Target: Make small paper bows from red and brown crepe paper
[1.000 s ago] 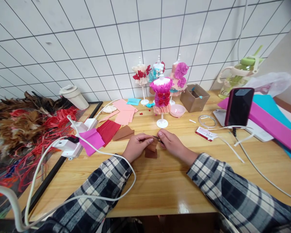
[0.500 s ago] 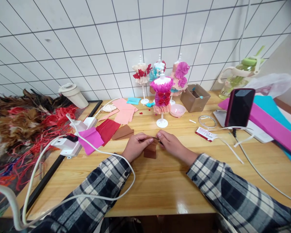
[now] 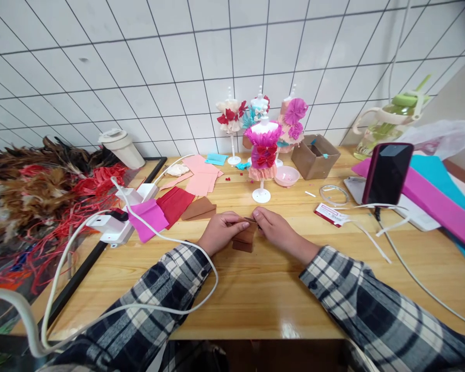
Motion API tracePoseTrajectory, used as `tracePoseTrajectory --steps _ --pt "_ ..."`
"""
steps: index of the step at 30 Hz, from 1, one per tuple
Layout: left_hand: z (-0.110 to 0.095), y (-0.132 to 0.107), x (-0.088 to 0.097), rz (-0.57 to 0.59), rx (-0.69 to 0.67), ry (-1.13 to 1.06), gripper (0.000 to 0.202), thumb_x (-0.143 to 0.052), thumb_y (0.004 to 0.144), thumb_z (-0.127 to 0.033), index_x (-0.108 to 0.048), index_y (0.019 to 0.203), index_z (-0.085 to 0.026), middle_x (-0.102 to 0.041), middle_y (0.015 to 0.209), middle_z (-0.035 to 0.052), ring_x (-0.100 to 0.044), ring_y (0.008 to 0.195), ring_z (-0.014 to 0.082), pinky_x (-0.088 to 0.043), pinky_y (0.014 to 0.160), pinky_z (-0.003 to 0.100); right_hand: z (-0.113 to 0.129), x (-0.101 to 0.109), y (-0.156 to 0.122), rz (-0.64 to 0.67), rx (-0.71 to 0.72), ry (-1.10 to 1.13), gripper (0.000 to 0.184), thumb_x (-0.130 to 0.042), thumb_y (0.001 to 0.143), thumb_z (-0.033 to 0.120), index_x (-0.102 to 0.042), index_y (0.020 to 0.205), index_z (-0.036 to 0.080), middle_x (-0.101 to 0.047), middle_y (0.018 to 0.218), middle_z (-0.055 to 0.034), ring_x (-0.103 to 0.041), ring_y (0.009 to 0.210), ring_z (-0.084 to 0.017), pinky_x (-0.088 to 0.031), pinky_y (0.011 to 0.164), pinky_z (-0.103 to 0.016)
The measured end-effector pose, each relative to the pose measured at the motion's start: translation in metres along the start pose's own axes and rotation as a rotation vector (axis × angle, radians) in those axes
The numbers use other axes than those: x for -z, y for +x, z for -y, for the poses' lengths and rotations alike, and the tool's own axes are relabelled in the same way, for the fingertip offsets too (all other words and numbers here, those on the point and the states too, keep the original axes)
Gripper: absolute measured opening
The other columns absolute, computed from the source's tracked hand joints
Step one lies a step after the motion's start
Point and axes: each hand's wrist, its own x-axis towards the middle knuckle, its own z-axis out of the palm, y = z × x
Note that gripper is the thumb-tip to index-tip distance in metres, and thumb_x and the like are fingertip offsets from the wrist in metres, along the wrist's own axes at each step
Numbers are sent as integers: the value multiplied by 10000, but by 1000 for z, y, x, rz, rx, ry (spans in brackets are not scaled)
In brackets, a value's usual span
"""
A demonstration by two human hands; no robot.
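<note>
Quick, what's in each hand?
Left hand: closed, holding the brown paper.
Right hand: closed, pinching the same paper's top.

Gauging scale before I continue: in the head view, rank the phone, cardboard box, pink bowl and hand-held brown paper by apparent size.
1. phone and cardboard box: look alike, and the phone stands nearer, so unranked.
2. pink bowl and brown paper: both clearly smaller, near equal; the paper is partly hidden, so unranked.

Left hand [image 3: 220, 233], right hand [image 3: 277, 230] — fingertips meeting, grip pinched closed, forearms angled inward.
</note>
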Motion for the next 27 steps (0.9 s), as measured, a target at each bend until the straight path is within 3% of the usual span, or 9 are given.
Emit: tracePoseTrajectory --steps 4,11,19,22,27 --pt "0 -1 -3 13 12 15 251 -630 779 -393 -747 778 -170 -651 715 35 -579 681 151 -440 646 251 -1 2 -2 17 -4 -1 299 -283 950 414 -447 792 221 -511 699 29 -477 657 -132 -351 626 -249" --pt "-3 0 -2 -46 80 -3 237 -606 801 -355 -743 836 -165 -667 746 36 -596 712 158 -449 654 246 -11 -7 0 9 -45 248 321 -285 950 463 -448 823 218 -453 652 49 -456 618 -117 -351 596 -236" --pt "-1 -3 5 59 73 59 179 -601 824 -307 -743 869 -208 -678 774 32 -606 733 146 -449 697 239 -8 -5 -6 83 -63 216 424 -248 961 491 -460 736 202 -471 648 23 -453 631 -123 -332 595 -251" --pt "-2 -4 6 94 67 83 194 -590 836 -335 -745 861 -221 -674 765 36 -603 745 153 -438 700 244 -9 -9 -5 105 -79 217 429 -250 960 497 -452 720 203 -488 640 15 -450 612 -126 -317 566 -253" --pt "5 -3 9 45 -10 89 259 -619 801 -431 -730 940 -242 -680 788 39 -598 759 165 -425 689 245 -14 -16 2 55 -111 317 426 -251 957 509 -473 756 207 -498 654 11 -454 606 -126 -325 552 -249"
